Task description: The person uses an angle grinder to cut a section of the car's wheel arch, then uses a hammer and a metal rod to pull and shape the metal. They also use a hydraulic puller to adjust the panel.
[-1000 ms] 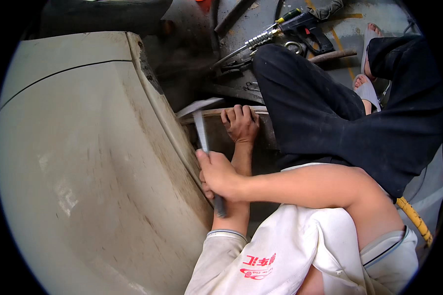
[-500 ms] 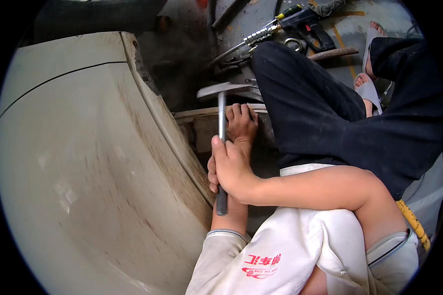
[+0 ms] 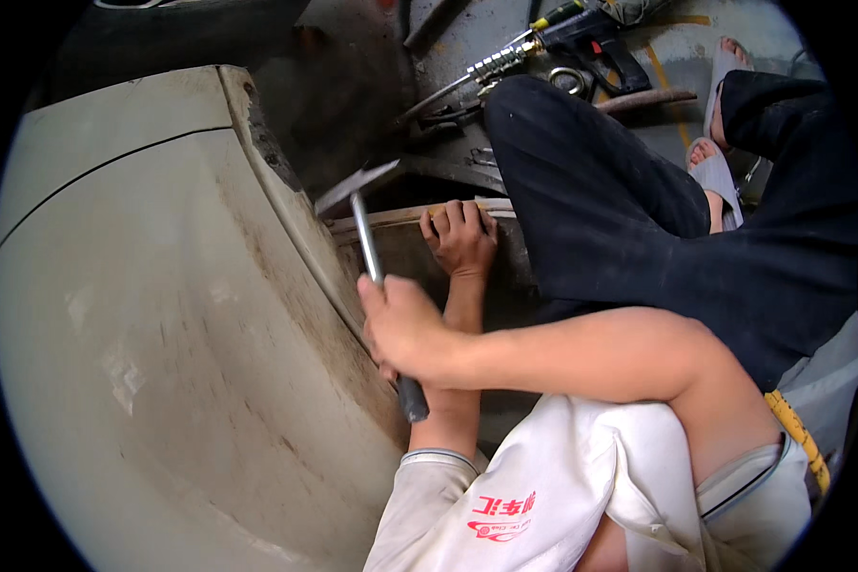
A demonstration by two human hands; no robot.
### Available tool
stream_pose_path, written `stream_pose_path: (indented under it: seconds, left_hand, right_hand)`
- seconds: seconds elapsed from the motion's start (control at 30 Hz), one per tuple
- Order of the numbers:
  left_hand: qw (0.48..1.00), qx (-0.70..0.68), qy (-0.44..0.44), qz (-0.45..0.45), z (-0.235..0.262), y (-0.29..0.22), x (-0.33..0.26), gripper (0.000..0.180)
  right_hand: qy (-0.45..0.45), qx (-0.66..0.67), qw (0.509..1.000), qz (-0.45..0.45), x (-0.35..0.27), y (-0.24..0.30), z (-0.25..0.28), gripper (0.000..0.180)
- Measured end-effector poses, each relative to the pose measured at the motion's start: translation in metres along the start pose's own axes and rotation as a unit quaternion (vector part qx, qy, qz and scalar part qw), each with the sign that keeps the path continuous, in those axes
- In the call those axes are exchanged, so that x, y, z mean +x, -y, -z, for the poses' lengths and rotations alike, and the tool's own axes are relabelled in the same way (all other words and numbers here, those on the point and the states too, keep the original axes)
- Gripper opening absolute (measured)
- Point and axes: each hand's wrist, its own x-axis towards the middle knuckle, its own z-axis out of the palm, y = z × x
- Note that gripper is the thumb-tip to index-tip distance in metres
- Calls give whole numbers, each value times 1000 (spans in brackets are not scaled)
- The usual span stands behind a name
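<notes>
My right hand point(image 3: 405, 326) is closed round the dark grip of a hammer point(image 3: 368, 236) with a bare metal shaft. The hammer's long, narrow head is tilted, its left end close to the dirty edge of a cream car body panel point(image 3: 162, 315); I cannot tell whether they touch. Beyond it, my left hand point(image 3: 461, 238) has its fingers curled over a pale metal rim point(image 3: 391, 218). My right forearm crosses above the left one. What lies under the left palm is hidden.
A black tool like a gun with a coiled spring point(image 3: 543, 57) lies on the floor at the back, near a green-yellow screwdriver point(image 3: 558, 16) and a metal ring point(image 3: 568, 81). My bent legs in dark trousers point(image 3: 639, 210) fill the right side. A yellow hose-like thing point(image 3: 799, 439) is beside my shoulder.
My right hand and the hammer have moved left, and the hammer has tipped leftward toward the panel's edge. My left hand stays on the rim, its fingers slightly more spread.
</notes>
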Motion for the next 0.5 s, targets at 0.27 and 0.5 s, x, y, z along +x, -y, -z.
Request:
stream_pose_path:
  seconds: [0.27, 0.5]
  left_hand:
    - [999, 19, 30, -12, -2, -3, 6, 21]
    - [998, 35, 50, 11, 9, 4, 8, 17]
  right_hand:
    - [-23, -74, 996, 51, 10, -19, 0, 37]
    - [-56, 129, 981, 130, 5, 4, 5, 37]
